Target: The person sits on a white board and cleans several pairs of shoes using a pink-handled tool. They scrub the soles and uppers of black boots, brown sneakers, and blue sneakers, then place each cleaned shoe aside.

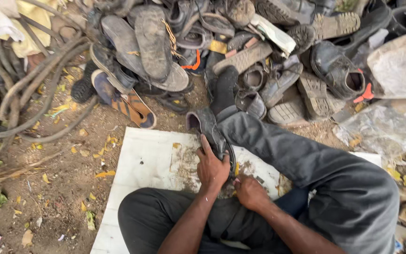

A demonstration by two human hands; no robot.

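I sit on the ground with my right leg point(306, 155) stretched out in dark grey trousers. My left hand point(211, 167) presses down on a worn dark shoe point(207, 124) that lies against that leg, toe end toward me. My right hand point(250, 192) is closed in a fist just below the shoe's near end, close to my left hand; what it holds is hidden. Both hands work over a white board point(142, 164) smeared with dirt.
A big heap of old shoes and sandals point(240, 51) fills the far side. Thick dark rubber tubes point(19, 94) lie at the left. Plastic bags point(391, 122) sit at the right. Bare earth with yellow leaves point(66, 164) spreads at the left.
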